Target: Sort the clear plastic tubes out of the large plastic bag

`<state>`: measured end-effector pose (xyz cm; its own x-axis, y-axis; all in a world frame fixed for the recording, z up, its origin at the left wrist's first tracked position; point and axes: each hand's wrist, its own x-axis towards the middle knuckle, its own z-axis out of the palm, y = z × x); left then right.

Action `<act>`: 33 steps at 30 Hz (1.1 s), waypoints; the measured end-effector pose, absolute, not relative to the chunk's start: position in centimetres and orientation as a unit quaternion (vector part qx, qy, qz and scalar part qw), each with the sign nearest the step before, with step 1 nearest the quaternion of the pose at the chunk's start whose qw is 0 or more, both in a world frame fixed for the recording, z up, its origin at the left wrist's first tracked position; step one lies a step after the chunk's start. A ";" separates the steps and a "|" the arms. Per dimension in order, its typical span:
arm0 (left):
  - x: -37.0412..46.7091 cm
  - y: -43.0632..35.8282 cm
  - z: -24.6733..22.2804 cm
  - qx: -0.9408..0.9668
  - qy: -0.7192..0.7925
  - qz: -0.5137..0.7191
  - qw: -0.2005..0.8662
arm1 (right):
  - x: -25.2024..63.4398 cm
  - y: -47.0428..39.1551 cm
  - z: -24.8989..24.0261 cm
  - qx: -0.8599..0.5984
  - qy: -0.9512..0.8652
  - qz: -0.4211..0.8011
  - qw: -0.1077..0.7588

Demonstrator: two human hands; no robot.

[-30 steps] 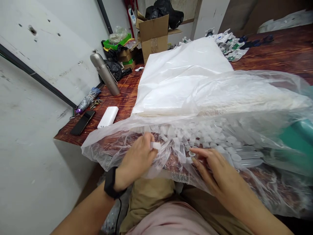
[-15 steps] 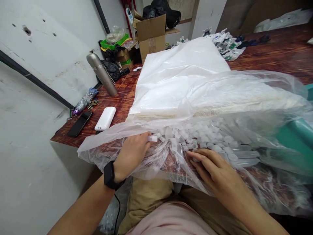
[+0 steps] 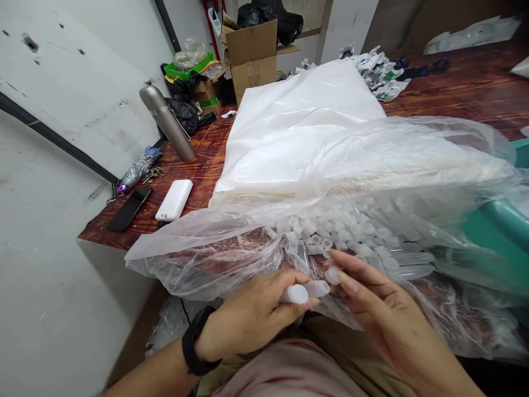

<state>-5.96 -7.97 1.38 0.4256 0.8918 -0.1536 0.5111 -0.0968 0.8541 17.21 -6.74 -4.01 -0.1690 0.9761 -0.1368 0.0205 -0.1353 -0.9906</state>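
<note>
Left hand [image 3: 264, 300] closed round two slim plastic cylinders, thumb and fingers pressed on them: a capped tube [image 3: 295, 294], its end a smooth, flat white disc, and just beside it a cloudy tube [image 3: 316, 288], half see-through, its round rim facing the right. Right hand [image 3: 384, 309] pinching a small cap [image 3: 333, 275], milky, short and round, between thumb and fingertip, near the cloudy tube's rim but apart from it. Just beyond the grip, a heap of loose caps [image 3: 351, 226], frosted, some lying on their sides with hollow rings showing. Right of these, longer clear tubes [image 3: 413, 258], glossy, lying flat. Thin plastic film [image 3: 177, 253] bunched and creased under the hands, spreading to both sides. Farther past the grip, a broad white bundle [image 3: 306, 121], sheet-like, with a slick, wrinkled cover. Far right of the grip, a smooth teal container [image 3: 496, 231]. Surface: table [image 3: 210, 151] of dark red-brown streaked wood grain. Left of the grip, a black phone [image 3: 130, 209], a white block [image 3: 174, 199] with rounded corners and a brushed metal flask [image 3: 167, 122]. Behind these, a scuffed, pitted white wall [image 3: 49, 182]; beyond the bundle, an open cardboard box [image 3: 253, 60].
</note>
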 end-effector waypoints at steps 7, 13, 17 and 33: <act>-6.1 -8.2 1.4 0.701 0.494 0.213 0.468 | 18.3 -7.7 -1.8 -0.449 -0.724 0.365 0.375; -6.3 -8.5 1.6 0.738 0.476 0.202 0.434 | 19.0 -8.4 -2.0 -0.397 -0.786 0.289 0.375; -6.1 -8.9 1.1 0.823 0.414 0.217 0.323 | 18.7 -9.1 -2.3 -0.391 -0.832 0.201 0.339; -5.6 -9.0 -0.1 0.842 0.400 0.204 0.300 | 18.9 -9.7 -2.5 -0.430 -0.835 0.228 0.255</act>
<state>-5.62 -9.02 -0.06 0.5965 0.7959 0.1038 0.5508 -0.5000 0.6683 18.93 -9.74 -2.51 -0.5001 0.8350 0.2296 0.6022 0.5258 -0.6007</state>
